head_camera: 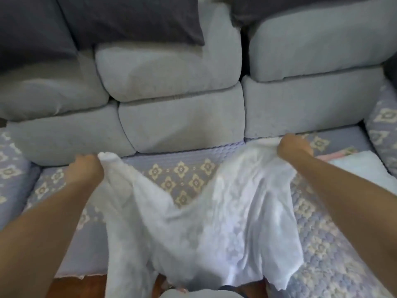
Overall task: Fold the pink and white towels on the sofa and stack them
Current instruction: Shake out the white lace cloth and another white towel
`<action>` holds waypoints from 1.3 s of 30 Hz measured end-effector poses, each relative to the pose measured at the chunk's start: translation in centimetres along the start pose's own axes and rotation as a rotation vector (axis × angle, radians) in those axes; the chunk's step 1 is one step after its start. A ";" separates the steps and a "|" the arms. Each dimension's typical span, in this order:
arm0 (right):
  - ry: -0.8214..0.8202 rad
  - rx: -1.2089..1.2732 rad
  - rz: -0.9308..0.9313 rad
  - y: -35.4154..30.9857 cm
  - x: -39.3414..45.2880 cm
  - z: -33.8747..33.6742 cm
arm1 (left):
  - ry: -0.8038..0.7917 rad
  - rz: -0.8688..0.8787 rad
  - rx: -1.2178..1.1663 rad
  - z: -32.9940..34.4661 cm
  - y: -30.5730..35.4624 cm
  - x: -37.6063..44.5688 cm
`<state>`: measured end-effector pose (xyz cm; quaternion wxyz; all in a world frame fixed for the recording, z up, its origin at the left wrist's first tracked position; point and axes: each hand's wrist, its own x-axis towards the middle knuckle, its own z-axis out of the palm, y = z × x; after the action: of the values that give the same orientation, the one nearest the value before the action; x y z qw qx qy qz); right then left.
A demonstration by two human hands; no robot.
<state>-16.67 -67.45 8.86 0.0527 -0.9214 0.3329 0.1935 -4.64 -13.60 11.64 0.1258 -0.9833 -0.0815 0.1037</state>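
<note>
Both hands are gripping the far corners of the white towel (214,214): the left hand (86,171) at centre left is bunching one corner in curled fingers, and the right hand (294,147) at centre right is clutching the other. Sagging between them, the towel is spreading down the middle of the frame over the seat, its lower edge hanging past the seat's front at the bottom. Filling the upper half, the grey sofa (182,117) is carrying dark pillows (129,20) at the top. A quilted lilac cover (182,175) with cream flowers is lying over the seat. At the right edge, a folded pale blue towel (363,168) is resting on a pink towel (335,156), only a sliver of it showing.
</note>
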 end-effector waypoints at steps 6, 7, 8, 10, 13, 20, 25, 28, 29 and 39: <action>0.146 0.053 0.107 0.5 2.9 -1.6 | 0.041 0.123 0.005 -2.3 -0.2 1.0; 0.087 0.000 0.127 0.6 3.2 0.2 | 0.047 0.129 0.030 -1.9 -0.2 0.2; 0.024 -0.046 0.131 0.5 3.3 2.2 | 0.030 0.137 0.036 -1.2 -0.4 -0.4; -0.136 -0.080 0.070 -0.9 2.6 6.6 | -0.017 0.125 -0.002 -0.3 -0.8 -1.5; -0.388 0.009 -0.233 -7.1 -3.0 10.6 | -0.152 0.009 -0.246 0.2 -0.6 -2.5; -0.779 0.484 -0.752 -25.5 -20.8 12.3 | -0.674 -0.193 -1.368 -4.1 -1.0 -3.7; -0.507 0.562 -0.644 -34.8 -25.9 16.5 | -0.783 0.019 -1.524 -7.1 -10.2 0.7; -0.601 0.518 -0.535 -39.0 -27.3 19.7 | -0.572 0.124 -1.576 -5.4 -17.5 6.3; -0.596 0.511 -0.512 -40.7 -28.1 21.0 | -0.449 0.094 -1.614 -4.4 -19.8 8.5; -0.449 0.687 -0.613 -64.3 -44.5 21.5 | -0.094 0.014 -1.251 7.9 -37.6 21.9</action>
<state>-14.10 13.47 4.43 0.4772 -0.8418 0.0721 0.2417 9.67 28.18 10.05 -0.4780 -0.8656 -0.1259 0.0801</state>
